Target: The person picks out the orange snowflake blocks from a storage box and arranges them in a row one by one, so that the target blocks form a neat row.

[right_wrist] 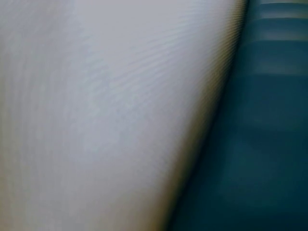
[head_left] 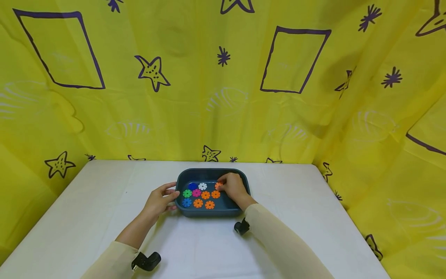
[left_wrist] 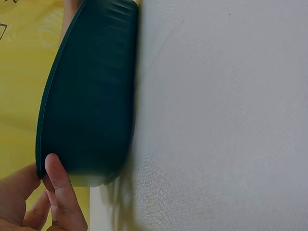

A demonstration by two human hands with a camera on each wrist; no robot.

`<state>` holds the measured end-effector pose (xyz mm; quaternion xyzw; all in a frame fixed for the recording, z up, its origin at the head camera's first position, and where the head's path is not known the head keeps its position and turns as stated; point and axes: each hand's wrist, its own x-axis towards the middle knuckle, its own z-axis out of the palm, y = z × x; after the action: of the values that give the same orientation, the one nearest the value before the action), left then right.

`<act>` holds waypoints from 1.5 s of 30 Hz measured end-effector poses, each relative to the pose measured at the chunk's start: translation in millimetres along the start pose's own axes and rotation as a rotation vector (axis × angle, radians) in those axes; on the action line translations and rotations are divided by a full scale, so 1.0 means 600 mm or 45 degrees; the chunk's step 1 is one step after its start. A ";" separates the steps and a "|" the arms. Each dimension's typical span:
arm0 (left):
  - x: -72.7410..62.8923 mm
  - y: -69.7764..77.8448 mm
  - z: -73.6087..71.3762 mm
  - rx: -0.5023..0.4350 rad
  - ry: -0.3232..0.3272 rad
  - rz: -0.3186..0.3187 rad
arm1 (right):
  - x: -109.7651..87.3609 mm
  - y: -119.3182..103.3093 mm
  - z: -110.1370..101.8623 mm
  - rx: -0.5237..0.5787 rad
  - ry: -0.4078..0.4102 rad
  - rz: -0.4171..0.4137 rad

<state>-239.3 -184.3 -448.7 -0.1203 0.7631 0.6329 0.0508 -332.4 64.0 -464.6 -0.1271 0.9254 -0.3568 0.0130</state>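
Note:
A dark blue-green plastic basin (head_left: 213, 213) stands on the table, with notched round plastic discs lying flat on its floor. My left hand (head_left: 157, 200) grips the basin's left end, its thumb at the rim and its fingers against the outside; the left wrist view shows this hand (left_wrist: 53, 202) at the wall. Reaching in over the right side, my right hand (head_left: 235, 188) pinches an orange disc (head_left: 218, 185) near the back wall. The right wrist view holds only the basin's outer wall (right_wrist: 255, 144) and white cloth, not the hand.
Among the other discs are a white one (head_left: 202, 186), a green one (head_left: 187, 193), a pink one (head_left: 196, 192), a blue one (head_left: 186, 202) and several orange ones (head_left: 198, 203). A white cloth (head_left: 115, 201) covers the table. Yellow patterned curtains (head_left: 195, 116) hang behind and beside it.

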 end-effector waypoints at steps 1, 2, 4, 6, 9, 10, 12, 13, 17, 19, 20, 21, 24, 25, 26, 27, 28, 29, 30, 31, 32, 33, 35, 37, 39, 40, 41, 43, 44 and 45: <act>0.000 0.000 0.000 -0.002 0.000 -0.001 | 0.000 0.000 0.000 0.003 0.000 0.001; 0.000 0.000 0.000 -0.003 0.001 -0.002 | 0.000 0.000 0.000 0.005 -0.001 0.002; 0.001 -0.001 0.000 -0.005 0.001 -0.004 | 0.000 0.000 0.000 0.009 -0.003 0.004; 0.001 -0.001 0.000 -0.007 0.001 -0.004 | 0.000 0.000 0.000 0.014 -0.005 0.005; 0.003 -0.001 0.000 -0.009 0.001 -0.004 | -0.001 -0.001 -0.001 0.027 -0.006 0.015; 0.003 -0.001 0.000 -0.012 0.001 -0.005 | -0.001 -0.001 -0.001 0.031 -0.006 0.018; 0.003 -0.001 0.001 -0.014 -0.004 -0.003 | -0.002 0.000 -0.002 0.033 -0.001 0.018; 0.003 -0.001 0.001 -0.013 -0.004 -0.005 | -0.002 0.000 -0.002 0.033 0.000 0.014; 0.001 0.001 0.000 -0.009 -0.005 -0.009 | 0.000 0.003 -0.004 0.040 0.003 -0.010; 0.000 0.003 0.000 -0.011 0.001 -0.015 | 0.002 0.005 -0.006 0.050 0.001 -0.004; 0.000 0.003 0.000 -0.014 0.001 -0.017 | 0.003 0.006 -0.007 0.054 0.000 0.001; 0.000 0.003 0.000 -0.015 -0.002 -0.015 | 0.005 0.007 -0.008 0.053 -0.001 0.008; -0.002 0.004 0.001 -0.026 -0.009 -0.012 | 0.007 0.009 -0.010 0.039 -0.013 0.016; -0.001 0.004 0.001 -0.028 -0.011 -0.010 | 0.008 0.009 -0.011 0.035 -0.020 0.015; -0.001 0.004 0.001 -0.029 -0.013 -0.007 | 0.008 0.009 -0.012 0.029 -0.025 0.015; -0.001 0.004 0.001 -0.028 -0.014 -0.008 | 0.009 0.008 -0.012 0.022 -0.030 0.015; -0.001 0.003 0.000 -0.029 -0.012 -0.011 | 0.009 0.008 -0.013 0.019 -0.036 0.017; -0.001 0.003 0.000 -0.029 -0.011 -0.012 | 0.009 0.007 -0.013 0.018 -0.041 0.020; 0.000 0.003 0.000 -0.029 -0.010 -0.014 | 0.009 0.006 -0.013 0.018 -0.043 0.028; 0.000 0.002 -0.001 -0.030 -0.008 -0.017 | 0.009 0.005 -0.014 0.022 -0.046 0.035; 0.000 0.002 -0.001 -0.030 -0.010 -0.019 | 0.009 0.004 -0.014 0.022 -0.048 0.042; 0.000 0.001 -0.002 -0.030 -0.009 -0.022 | 0.009 0.003 -0.014 0.024 -0.050 0.049; 0.001 0.001 -0.003 -0.038 -0.016 -0.017 | 0.009 0.002 -0.014 0.027 -0.053 0.059; 0.001 0.000 -0.003 -0.046 -0.020 -0.017 | 0.008 0.002 -0.013 0.023 -0.053 0.058; 0.000 0.000 -0.004 -0.051 -0.023 -0.020 | 0.007 0.001 -0.014 0.017 -0.051 0.057; 0.000 0.000 -0.003 -0.055 -0.024 -0.022 | 0.007 0.001 -0.015 0.018 -0.051 0.060; 0.000 0.001 -0.003 -0.057 -0.021 -0.025 | 0.007 0.001 -0.015 0.021 -0.052 0.061; 0.000 0.002 -0.002 -0.060 -0.022 -0.028 | 0.007 0.001 -0.017 0.030 -0.056 0.074; 0.000 0.002 -0.002 -0.061 -0.020 -0.033 | 0.007 0.001 -0.018 0.033 -0.058 0.077; -0.001 0.002 -0.002 -0.062 -0.020 -0.034 | 0.007 0.001 -0.019 0.039 -0.060 0.079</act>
<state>-239.2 -185.0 -447.0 -0.1268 0.7453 0.6516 0.0622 -337.7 71.0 -456.6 -0.1065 0.9227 -0.3673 0.0477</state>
